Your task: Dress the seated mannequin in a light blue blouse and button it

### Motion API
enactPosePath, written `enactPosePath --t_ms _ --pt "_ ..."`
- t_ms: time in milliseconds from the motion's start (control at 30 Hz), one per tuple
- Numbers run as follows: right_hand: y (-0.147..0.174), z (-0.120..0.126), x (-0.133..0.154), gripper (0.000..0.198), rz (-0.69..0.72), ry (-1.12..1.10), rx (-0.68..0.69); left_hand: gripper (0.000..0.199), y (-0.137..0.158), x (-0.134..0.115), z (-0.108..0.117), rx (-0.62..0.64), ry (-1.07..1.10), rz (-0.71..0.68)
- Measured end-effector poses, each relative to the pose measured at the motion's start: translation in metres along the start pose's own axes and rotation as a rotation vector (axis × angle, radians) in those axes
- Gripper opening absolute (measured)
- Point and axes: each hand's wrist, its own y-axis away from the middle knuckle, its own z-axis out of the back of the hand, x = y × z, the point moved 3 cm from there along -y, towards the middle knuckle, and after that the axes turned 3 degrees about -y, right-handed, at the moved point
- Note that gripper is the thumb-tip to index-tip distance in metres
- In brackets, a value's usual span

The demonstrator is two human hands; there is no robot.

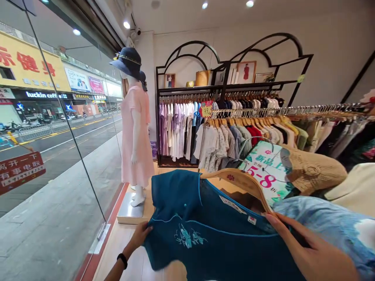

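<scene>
A dark teal short-sleeved top (234, 249) with light blue piping and a pale embroidered motif spreads across the lower middle. A wooden hanger (237, 177) sits in its neck on the right side. The left part of the top is slack. My left hand (140, 236), with a black band on the wrist, pinches the sleeve edge at the left. My right hand (310, 242) grips the top's right shoulder, its thumb and finger pressed at the collar beside the hanger's end. The lower part of the top runs out of view.
A mannequin (136, 128) in a pink dress and navy hat stands left by the glass front. Clothes racks (219, 140) line the back and right. A green-white sign (266, 168), a tan knitted garment (316, 169) and blue patterned cloth (328, 222) lie close at right.
</scene>
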Motion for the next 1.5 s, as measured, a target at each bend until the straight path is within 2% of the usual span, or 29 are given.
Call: enactPosePath --t_ms 100,200,300,400,433,500,567,633,667,733,833,933,1067,1267,1433,1500 --pt "0.003 -0.014 0.042 0.036 -0.146 -0.156 0.078 0.058 0.011 0.041 0.049 0.004 -0.196 0.085" --pt "0.009 -0.024 0.064 0.063 -0.167 -0.143 0.099 0.045 0.022 0.086 0.069 0.022 -0.356 0.163" --pt "0.013 -0.033 0.071 0.081 -0.092 -0.118 0.074 0.026 0.035 0.125 0.08 0.005 -0.493 0.332" --pt "0.012 -0.049 0.076 0.08 0.022 -0.139 0.047 0.013 0.032 0.136 0.097 -0.058 -0.602 0.424" --pt "0.011 -0.056 0.078 0.078 0.048 -0.146 0.047 0.016 0.025 0.13 0.104 -0.092 -0.615 0.409" --pt "0.008 -0.072 0.085 0.075 0.088 -0.144 0.054 0.026 0.002 0.1 0.118 -0.218 -0.612 0.314" --pt "0.005 -0.089 0.092 0.073 0.109 -0.117 0.066 0.033 -0.027 0.046 0.129 -0.45 -0.559 0.097" --pt "0.001 -0.108 0.099 0.073 0.109 -0.072 0.074 0.039 -0.053 -0.02 0.128 -0.59 -0.507 -0.149" --pt "-0.001 -0.117 0.101 0.073 0.107 -0.048 0.081 0.041 -0.066 -0.053 0.124 -0.612 -0.494 -0.266" --pt "-0.008 -0.136 0.105 0.072 0.102 -0.01 0.097 0.041 -0.089 -0.111 0.108 -0.565 -0.501 -0.457" --pt "-0.025 -0.163 0.108 0.069 0.064 0.018 0.127 0.047 -0.126 -0.169 0.075 -0.416 -0.569 -0.616" --pt "-0.051 -0.192 0.107 0.069 0.013 0.007 0.148 0.054 -0.177 -0.194 0.044 -0.246 -0.609 -0.682" --pt "-0.09 -0.231 0.092 0.063 -0.055 -0.004 0.141 0.051 -0.262 -0.208 0.016 -0.057 -0.623 -0.734" --pt "-0.151 -0.286 0.065 0.058 -0.089 -0.14 0.227 0.031 -0.376 -0.224 -0.005 0.064 -0.636 -0.666" --pt "-0.185 -0.31 0.04 0.057 -0.125 -0.14 0.438 0.029 -0.435 -0.235 -0.018 0.035 -0.727 -0.64" --pt "-0.192 -0.314 0.025 0.057 -0.158 -0.13 0.471 0.029 -0.453 -0.24 -0.025 0.032 -0.767 -0.648"
